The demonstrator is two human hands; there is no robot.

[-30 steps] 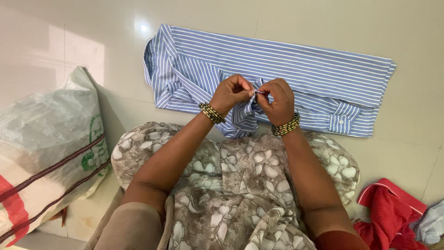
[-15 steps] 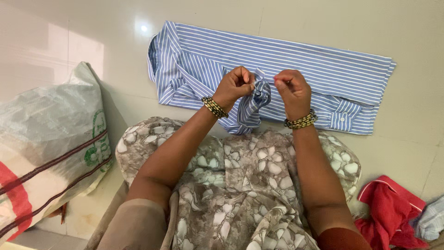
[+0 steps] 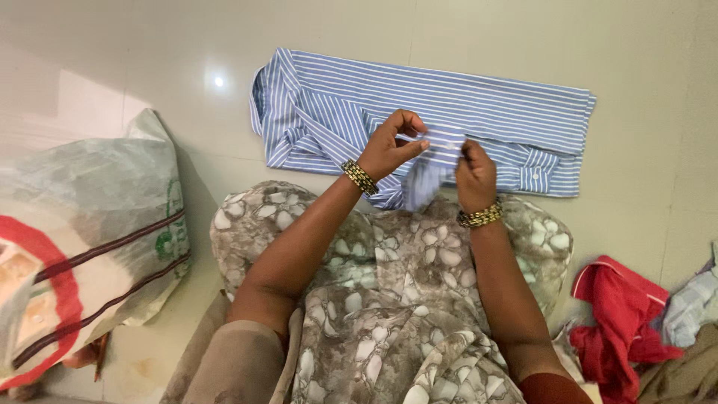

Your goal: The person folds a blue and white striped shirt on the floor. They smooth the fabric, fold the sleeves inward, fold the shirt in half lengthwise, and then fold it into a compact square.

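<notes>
pale tiled floor (image 3: 112, 45), glossy, under everything. woven plastic sack (image 3: 82, 232), grey-white with red and dark bands, far left. blue-and-white striped shirt (image 3: 479, 112), folded flat on floor, far centre, near edge lifted between both hands. brown floral-print garment (image 3: 389, 299) over knees, near centre. red cloth (image 3: 613, 314), crumpled, near right, beside pale blue cloth (image 3: 692, 307). left hand (image 3: 389, 146), beaded bangle at wrist, grip pinching shirt fabric, fingers narrow. right hand (image 3: 475, 172), bangled likewise, grip closed on same lifted fabric, just right of left hand.
</notes>
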